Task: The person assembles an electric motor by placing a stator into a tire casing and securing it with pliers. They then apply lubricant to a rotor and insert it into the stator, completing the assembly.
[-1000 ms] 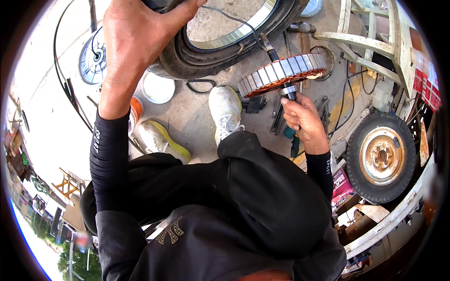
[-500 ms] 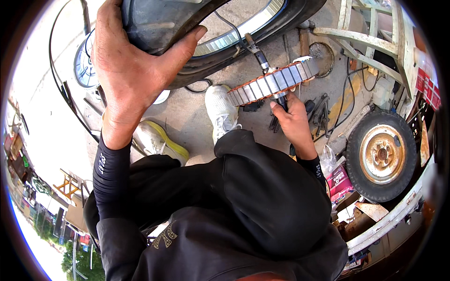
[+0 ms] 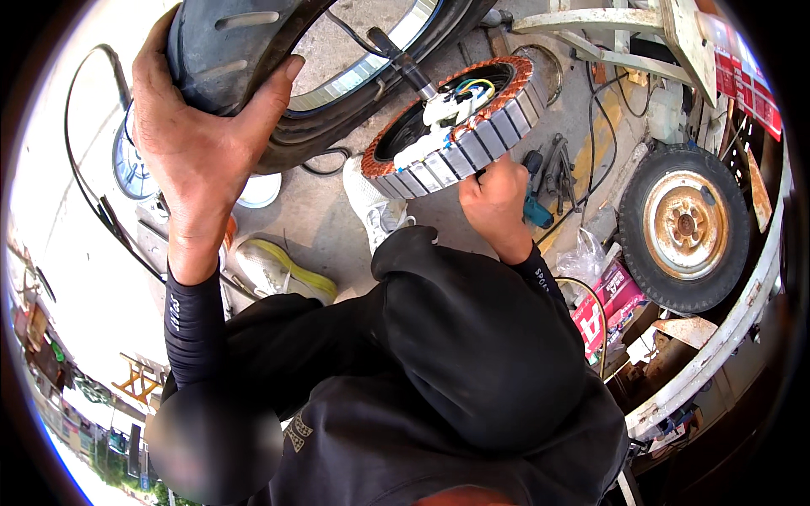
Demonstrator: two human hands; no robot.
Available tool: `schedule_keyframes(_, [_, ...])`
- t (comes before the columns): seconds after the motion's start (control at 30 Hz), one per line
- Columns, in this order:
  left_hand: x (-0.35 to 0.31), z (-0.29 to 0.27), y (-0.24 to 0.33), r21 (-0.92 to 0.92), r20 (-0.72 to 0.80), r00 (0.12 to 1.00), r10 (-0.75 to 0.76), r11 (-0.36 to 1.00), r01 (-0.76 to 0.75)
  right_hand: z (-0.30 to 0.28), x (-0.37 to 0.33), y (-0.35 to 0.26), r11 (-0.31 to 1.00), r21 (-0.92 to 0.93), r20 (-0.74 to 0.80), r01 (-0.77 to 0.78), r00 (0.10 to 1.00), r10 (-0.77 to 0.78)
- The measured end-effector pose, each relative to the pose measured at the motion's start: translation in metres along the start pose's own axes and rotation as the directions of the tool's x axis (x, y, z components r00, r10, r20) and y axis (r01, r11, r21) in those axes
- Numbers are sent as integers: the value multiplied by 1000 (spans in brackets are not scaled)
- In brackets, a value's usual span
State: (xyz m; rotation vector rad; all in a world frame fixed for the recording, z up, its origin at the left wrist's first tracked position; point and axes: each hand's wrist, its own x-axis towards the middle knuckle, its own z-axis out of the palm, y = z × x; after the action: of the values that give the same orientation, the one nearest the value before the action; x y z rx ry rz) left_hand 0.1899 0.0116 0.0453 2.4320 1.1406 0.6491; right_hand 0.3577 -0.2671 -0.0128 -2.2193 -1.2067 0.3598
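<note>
My left hand (image 3: 198, 139) grips the tread of a black tyre (image 3: 215, 63) at the upper left, thumb over its sidewall. Inside the tyre is a rim lined with pale magnet segments (image 3: 342, 91). My right hand (image 3: 498, 198) is closed beneath a motor stator (image 3: 472, 152), a ring of copper windings and grey metal teeth; its axle end there is hidden by the stator and my fingers. The stator hangs tilted just outside the wheel, its open face showing white connectors and coloured wires (image 3: 456, 101). Its other shaft end (image 3: 401, 61), with a black cable, points toward the rim.
On the right lies a small wheel with a rusty rim (image 3: 685, 223). A white metal frame (image 3: 607, 21) stands at the upper right. Pliers-like tools (image 3: 553, 169) and a teal tool (image 3: 536, 209) lie on the concrete. My shoes (image 3: 283, 270) are below the wheel.
The stator has tipped so its wired inner face shows, and has shifted left with my right hand. The tyre, still gripped by my left hand, also sits farther left in view.
</note>
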Motion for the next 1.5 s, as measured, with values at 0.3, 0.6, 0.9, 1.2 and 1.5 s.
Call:
schedule_keyframes(0.3, [-6, 0, -6, -28, 5, 999, 49, 998, -49, -16, 11, -5, 997, -26, 106, -74, 991, 77])
schedule_keyframes(0.6, [-6, 0, 11, -88, -28, 995, 101, 991, -103, -13, 34, -19, 979, -45, 215, -197, 956, 202])
schedule_keyframes(0.9, [-5, 1, 16, -75, -11, 997, 76, 994, -77, 9, 74, -34, 988, -47, 200, -145, 968, 152])
schedule_keyframes(1.2, [-6, 0, 20, -81, -17, 996, 89, 993, -90, 18, 87, -33, 990, -97, 194, -104, 974, 121])
schedule_keyframes(1.5, [0, 4, 21, -150, 24, 999, 44, 988, -40, 34, 116, -47, 958, -261, 350, -121, 913, 211])
